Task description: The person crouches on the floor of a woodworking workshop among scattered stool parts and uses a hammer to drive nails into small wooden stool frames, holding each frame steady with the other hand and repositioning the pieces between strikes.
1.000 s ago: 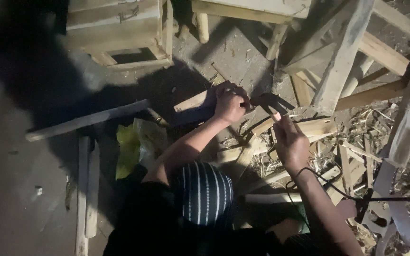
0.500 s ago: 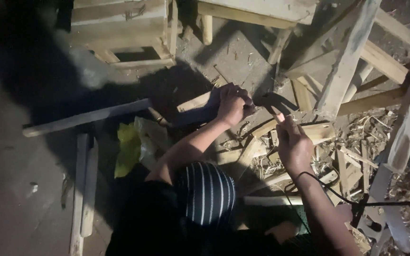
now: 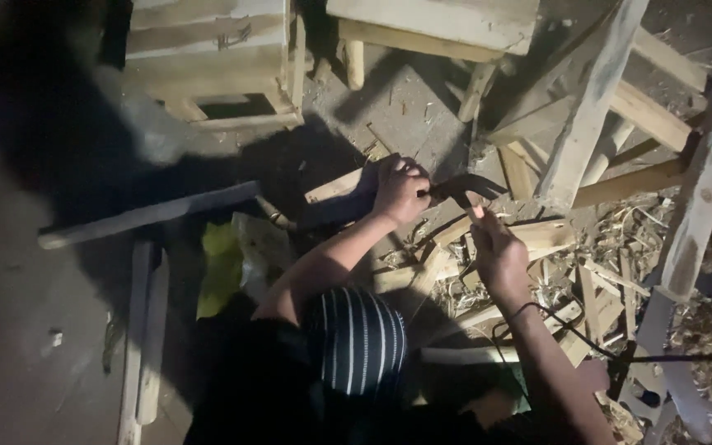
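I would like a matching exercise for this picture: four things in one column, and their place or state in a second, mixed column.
1. left hand
2. right hand
3. wooden crate
4. yellow-green bag

a. top left, on the floor
b. gripping the dark claw hammer
c. beside the left arm, in shadow
d. on the light wood strip, finger raised

Pairs: 1-b, 2-d, 3-a, 4-c

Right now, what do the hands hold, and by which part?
The left hand grips a dark claw hammer close below its head. The right hand rests on a wooden strip; whether it grips is unclear.
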